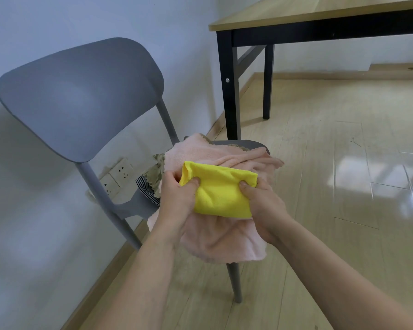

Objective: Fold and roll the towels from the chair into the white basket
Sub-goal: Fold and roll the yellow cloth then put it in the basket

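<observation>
A folded yellow towel lies on top of a pink towel on the seat of the grey chair. My left hand grips its left end, thumb on top. Gripping the right end the same way is my right hand. The pink towel drapes over the seat's front edge. Under it, at the left, a beige towel with a scalloped edge and a striped black-and-white cloth stick out. The white basket is not in view.
A wooden table with black legs stands at the back right. Light wooden floor spreads to the right of the chair. A white wall with power sockets is behind the chair.
</observation>
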